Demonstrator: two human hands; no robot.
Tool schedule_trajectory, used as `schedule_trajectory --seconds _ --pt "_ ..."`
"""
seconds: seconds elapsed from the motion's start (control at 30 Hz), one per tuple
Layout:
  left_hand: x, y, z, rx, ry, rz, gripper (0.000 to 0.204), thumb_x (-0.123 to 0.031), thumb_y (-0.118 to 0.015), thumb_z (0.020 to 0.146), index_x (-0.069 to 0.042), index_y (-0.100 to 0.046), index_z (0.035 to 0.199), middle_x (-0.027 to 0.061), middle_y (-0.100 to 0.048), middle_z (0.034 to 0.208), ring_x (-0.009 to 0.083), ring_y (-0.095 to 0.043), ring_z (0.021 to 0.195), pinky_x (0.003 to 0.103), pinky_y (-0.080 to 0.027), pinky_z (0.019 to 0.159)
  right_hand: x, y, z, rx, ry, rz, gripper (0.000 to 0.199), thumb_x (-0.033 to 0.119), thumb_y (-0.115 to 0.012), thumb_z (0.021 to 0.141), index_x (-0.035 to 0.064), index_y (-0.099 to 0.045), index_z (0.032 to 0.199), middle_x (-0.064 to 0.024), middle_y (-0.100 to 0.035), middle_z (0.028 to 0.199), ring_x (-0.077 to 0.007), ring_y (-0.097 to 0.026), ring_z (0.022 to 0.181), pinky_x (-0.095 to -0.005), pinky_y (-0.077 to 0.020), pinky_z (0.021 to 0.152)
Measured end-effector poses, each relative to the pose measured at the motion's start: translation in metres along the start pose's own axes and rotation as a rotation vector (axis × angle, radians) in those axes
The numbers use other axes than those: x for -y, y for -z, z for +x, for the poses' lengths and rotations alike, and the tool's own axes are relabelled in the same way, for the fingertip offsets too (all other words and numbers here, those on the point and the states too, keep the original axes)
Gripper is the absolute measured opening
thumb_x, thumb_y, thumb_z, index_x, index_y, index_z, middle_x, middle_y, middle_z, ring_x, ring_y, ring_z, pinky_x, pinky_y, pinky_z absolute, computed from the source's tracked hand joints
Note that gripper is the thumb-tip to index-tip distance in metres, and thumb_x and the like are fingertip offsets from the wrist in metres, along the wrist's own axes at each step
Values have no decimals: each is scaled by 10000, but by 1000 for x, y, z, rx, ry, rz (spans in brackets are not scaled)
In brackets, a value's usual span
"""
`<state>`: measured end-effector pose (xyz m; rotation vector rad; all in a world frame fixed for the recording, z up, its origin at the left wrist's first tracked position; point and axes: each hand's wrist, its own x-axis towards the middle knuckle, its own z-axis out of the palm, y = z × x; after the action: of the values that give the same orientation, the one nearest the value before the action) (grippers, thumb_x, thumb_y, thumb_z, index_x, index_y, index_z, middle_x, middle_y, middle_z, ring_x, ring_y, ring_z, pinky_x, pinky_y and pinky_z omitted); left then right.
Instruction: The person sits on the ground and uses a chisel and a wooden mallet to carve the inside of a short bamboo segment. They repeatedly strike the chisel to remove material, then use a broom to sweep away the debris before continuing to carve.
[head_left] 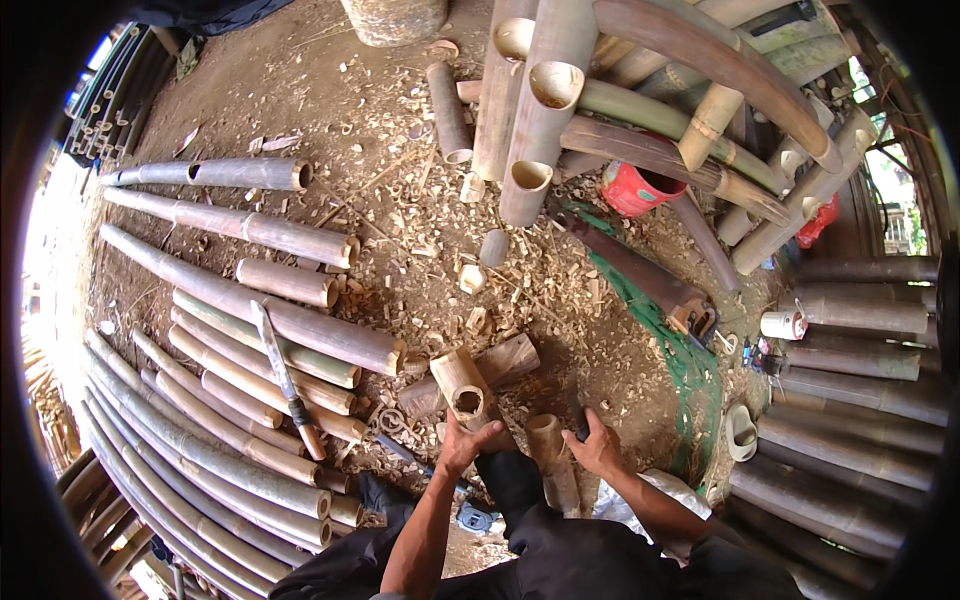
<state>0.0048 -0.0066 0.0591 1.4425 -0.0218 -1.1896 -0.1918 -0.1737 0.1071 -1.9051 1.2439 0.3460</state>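
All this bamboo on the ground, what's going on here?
A person sits on dirt strewn with wood chips, working short bamboo pieces. The left hand grips a short hollow bamboo section; the right hand rests beside another short piece standing between the knees. A long knife lies on the stacked bamboo poles to the left, untouched.

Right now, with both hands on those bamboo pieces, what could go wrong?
1. The left hand grips a short bamboo tube by its cut rim; a splinter could prick the fingers.
2. A long knife lies bare on the bamboo poles near the left arm; a careless reach might meet the blade.
3. Loose chips cover the ground, so pieces could roll or feet slip.
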Motion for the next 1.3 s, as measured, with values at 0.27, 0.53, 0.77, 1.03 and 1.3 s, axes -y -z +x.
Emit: schedule_trajectory --seconds 0.27,0.53,0.77,1.03,1.3 --pt "1 -4 3 33 9 -4 800 -223 -860 717 -4 -368 1309 118 -545 1219 221 -540 1100 353 -453 953 -18 -34 20 -9 388 80 405 263 -634 871 31 -540 1190 -195 -626 1036 -405 -614 967 -435 -505 787" --pt "-3 0 2 6 12 127 845 -255 -862 709 9 -354 1330 132 -532 1240 235 -509 1136 355 -419 988 -31 -12 0 66 197 31 362 323 -669 841 97 -561 1101 -164 -626 953 -397 -622 877 -463 -498 729" --pt "12 4 6 58 34 -30 829 -239 -854 722 -5 -349 1337 119 -524 1245 234 -509 1139 362 -427 981 -92 12 -12 -190 120 33 325 233 -682 846 45 -534 1066 -187 -589 873 -391 -597 814 -437 -469 708" --pt "0 -1 3 40 47 38 819 -229 -850 728 -18 -351 1341 116 -521 1254 233 -504 1152 368 -414 998 -88 10 -9 -166 112 28 361 280 -680 848 75 -532 1105 -187 -607 954 -427 -601 881 -467 -475 729" --pt "2 3 4 51 37 47 812 -236 -850 727 -13 -358 1333 114 -521 1254 233 -508 1148 368 -415 998 -95 12 -7 -134 119 46 359 266 -685 842 53 -539 1093 -182 -593 951 -407 -597 870 -454 -470 734"
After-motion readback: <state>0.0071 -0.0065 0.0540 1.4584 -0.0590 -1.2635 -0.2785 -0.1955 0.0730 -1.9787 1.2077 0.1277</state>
